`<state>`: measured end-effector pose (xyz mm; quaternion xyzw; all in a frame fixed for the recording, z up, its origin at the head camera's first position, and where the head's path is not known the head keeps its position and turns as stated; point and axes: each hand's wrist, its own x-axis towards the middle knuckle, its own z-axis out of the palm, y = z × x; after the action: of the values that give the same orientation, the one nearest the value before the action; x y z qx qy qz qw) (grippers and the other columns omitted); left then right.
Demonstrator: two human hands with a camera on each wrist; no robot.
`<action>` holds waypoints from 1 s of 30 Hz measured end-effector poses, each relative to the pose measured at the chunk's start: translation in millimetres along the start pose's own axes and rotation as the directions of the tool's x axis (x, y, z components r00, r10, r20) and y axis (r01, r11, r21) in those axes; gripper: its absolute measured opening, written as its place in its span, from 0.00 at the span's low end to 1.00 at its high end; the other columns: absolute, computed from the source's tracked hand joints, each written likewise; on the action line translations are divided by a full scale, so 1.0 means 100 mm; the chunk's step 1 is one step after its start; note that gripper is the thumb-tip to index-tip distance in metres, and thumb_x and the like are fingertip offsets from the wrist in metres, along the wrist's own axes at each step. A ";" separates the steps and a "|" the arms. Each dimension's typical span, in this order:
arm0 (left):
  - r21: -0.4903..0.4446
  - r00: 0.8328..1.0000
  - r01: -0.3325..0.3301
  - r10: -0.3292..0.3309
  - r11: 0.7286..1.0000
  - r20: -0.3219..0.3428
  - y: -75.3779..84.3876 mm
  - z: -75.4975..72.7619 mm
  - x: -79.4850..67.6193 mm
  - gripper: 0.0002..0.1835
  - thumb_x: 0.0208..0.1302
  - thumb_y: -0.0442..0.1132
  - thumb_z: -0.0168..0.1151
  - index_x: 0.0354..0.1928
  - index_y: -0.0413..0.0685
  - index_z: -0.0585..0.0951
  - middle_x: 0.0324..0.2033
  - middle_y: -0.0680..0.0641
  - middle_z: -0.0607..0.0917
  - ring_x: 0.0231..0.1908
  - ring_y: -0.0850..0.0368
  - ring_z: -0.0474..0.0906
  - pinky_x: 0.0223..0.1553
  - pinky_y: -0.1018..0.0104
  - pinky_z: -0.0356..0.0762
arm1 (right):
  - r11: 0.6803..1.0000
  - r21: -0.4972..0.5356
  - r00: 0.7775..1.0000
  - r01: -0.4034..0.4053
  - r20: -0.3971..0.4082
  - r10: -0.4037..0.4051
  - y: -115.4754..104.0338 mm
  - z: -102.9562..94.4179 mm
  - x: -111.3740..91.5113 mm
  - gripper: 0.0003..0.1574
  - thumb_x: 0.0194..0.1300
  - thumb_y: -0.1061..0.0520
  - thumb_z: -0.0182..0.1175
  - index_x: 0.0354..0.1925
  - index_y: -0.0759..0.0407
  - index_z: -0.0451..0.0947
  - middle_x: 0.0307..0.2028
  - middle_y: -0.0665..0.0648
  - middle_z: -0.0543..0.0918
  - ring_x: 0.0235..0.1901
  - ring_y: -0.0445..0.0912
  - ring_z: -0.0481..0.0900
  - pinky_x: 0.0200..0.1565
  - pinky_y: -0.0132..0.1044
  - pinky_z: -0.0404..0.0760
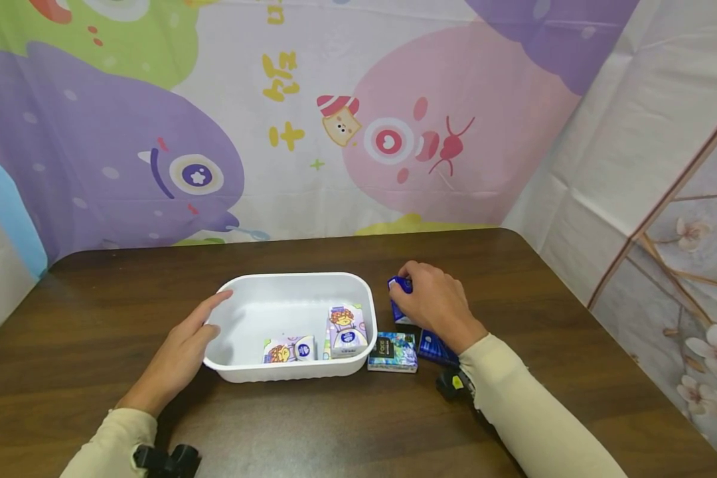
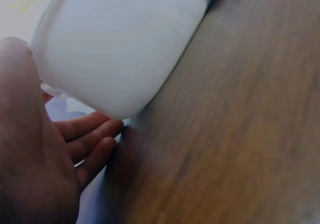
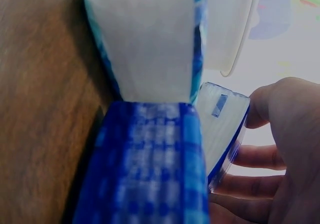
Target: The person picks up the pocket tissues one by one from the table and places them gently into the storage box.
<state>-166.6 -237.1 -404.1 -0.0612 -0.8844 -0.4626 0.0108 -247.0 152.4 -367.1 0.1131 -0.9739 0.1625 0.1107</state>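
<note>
On the dark table stands a white plastic tray. My left hand holds its left end, thumb and index finger over the rim; in the left wrist view the other fingers lie along the outer wall. Right of the tray, my right hand grips a blue tissue pack between thumb and fingers. The right wrist view shows the pack's pale face tilted. Inside the tray are two white-and-purple tissue packs with cartoon prints, one lying near the front wall, another at the right end.
A teal-patterned tissue pack sits beside the tray's right front corner. Another blue pack lies next to it, partly under my right wrist. Behind the table hangs a cartoon-printed cloth; a flowered panel stands at the right.
</note>
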 end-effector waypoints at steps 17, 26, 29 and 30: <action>0.007 1.000 -0.001 0.001 1.000 -0.005 0.00 0.00 0.00 0.30 0.76 0.36 0.39 0.78 0.56 0.59 0.76 0.41 0.56 0.74 0.36 0.50 0.66 0.29 0.50 | 1.000 -0.002 1.000 0.002 -0.007 -0.002 -0.02 -0.03 0.00 0.25 0.67 0.39 0.58 0.52 0.54 0.80 0.45 0.56 0.85 0.37 0.51 0.81 0.42 0.54 0.82; 0.005 1.000 0.009 -0.009 1.000 -0.003 0.00 0.01 0.00 0.30 0.75 0.36 0.40 0.78 0.56 0.59 0.76 0.40 0.57 0.73 0.36 0.51 0.66 0.29 0.51 | 1.000 0.004 1.000 0.023 -0.007 -0.023 -0.04 -0.03 -0.01 0.25 0.68 0.38 0.58 0.51 0.53 0.81 0.46 0.55 0.85 0.37 0.50 0.82 0.42 0.53 0.83; 0.003 1.000 0.010 -0.010 1.000 -0.001 0.00 0.01 0.00 0.30 0.75 0.36 0.39 0.78 0.55 0.59 0.76 0.40 0.56 0.74 0.35 0.51 0.66 0.28 0.50 | 1.000 0.007 1.000 0.029 -0.009 -0.029 -0.05 -0.04 -0.02 0.25 0.68 0.38 0.58 0.51 0.53 0.81 0.46 0.55 0.85 0.37 0.50 0.82 0.42 0.53 0.83; 0.003 1.000 0.010 -0.010 1.000 -0.001 0.00 0.01 0.00 0.30 0.75 0.36 0.39 0.78 0.55 0.59 0.76 0.40 0.56 0.74 0.35 0.50 0.66 0.28 0.50 | 1.000 0.007 0.999 0.030 -0.010 -0.030 -0.06 -0.05 -0.02 0.25 0.68 0.38 0.58 0.51 0.53 0.81 0.46 0.55 0.85 0.38 0.51 0.82 0.42 0.53 0.82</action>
<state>-166.8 -236.5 -404.3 -0.0565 -0.8854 -0.4612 0.0093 -243.1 149.2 -361.7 0.1273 -0.9709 0.1649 0.1177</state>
